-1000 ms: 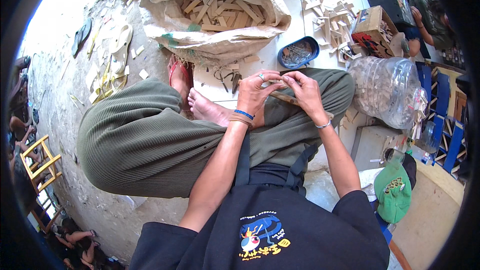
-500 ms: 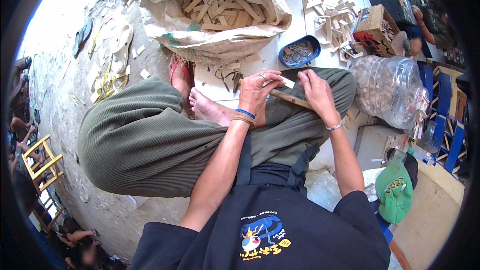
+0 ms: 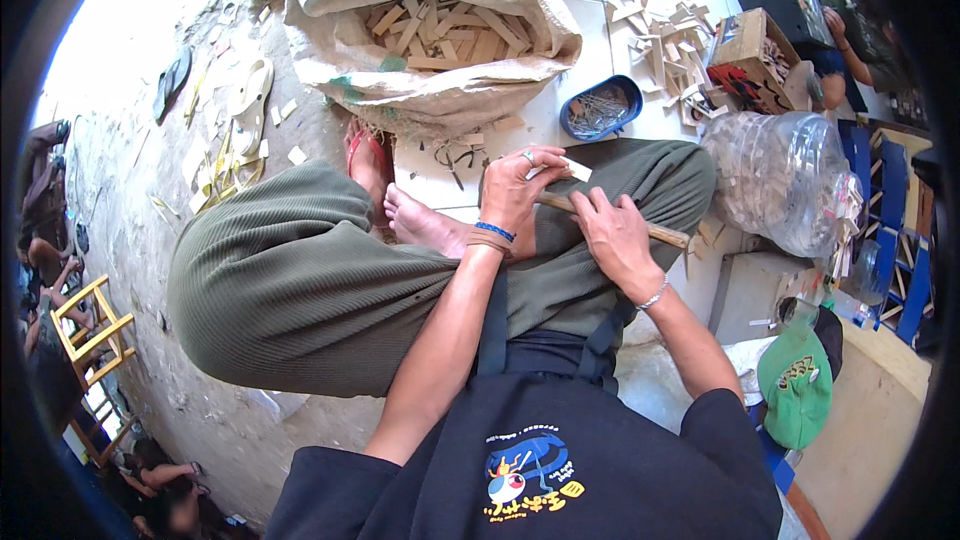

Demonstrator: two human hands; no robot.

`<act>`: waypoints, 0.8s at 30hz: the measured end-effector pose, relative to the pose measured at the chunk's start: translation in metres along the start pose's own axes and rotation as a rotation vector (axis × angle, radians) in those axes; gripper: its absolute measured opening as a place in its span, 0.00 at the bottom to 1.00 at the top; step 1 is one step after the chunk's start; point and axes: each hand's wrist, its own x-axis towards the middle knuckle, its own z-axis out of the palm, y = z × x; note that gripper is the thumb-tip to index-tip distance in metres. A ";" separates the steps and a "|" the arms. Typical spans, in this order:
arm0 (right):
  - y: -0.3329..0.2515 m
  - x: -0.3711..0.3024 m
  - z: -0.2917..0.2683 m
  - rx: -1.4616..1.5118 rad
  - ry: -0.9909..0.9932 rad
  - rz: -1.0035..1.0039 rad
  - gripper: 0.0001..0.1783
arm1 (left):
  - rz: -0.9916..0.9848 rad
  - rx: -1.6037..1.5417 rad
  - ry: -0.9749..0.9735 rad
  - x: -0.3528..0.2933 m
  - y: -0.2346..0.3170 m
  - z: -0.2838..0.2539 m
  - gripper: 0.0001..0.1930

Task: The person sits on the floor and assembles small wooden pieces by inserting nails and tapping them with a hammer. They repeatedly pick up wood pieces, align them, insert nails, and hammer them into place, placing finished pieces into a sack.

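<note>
Over my lap, my left hand (image 3: pixel 516 188) is closed, pinching a small pale wooden piece (image 3: pixel 578 171) between thumb and fingers. Just right of it, my right hand (image 3: pixel 615 235) wraps round a wooden handle (image 3: pixel 668 235). The handle slants down to the right, and its end sticks out past my palm. What sits at the handle's other end is hidden behind my left hand. Beyond my hands, a blue tub (image 3: pixel 601 108) holds many thin metal nails. Dark-handled pliers (image 3: pixel 452 162) lie on the tiles in front of my bare foot.
A large white woven sack (image 3: pixel 440 100) full of wooden strips stands ahead. Loose strips (image 3: pixel 668 45) are heaped at the far right, beside a cardboard box (image 3: pixel 742 52). A clear plastic jug (image 3: pixel 770 180) of wood pieces lies right of my knee. Another person's arm (image 3: pixel 848 48) shows at the upper right.
My right hand has gone from raised fingers near the wooden piece to a grip round the handle. The handle has shifted right and downward. My left hand keeps its pinch.
</note>
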 end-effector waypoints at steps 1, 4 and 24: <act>0.007 -0.004 -0.012 0.021 -0.022 -0.035 0.15 | -0.003 0.017 -0.007 0.002 -0.001 0.000 0.06; 0.034 -0.020 -0.054 0.101 -0.176 -0.092 0.15 | -0.023 -0.015 -0.021 0.002 -0.002 -0.001 0.06; 0.055 -0.092 -0.010 0.415 0.252 0.033 0.37 | -0.053 -0.056 0.006 0.002 -0.005 -0.001 0.07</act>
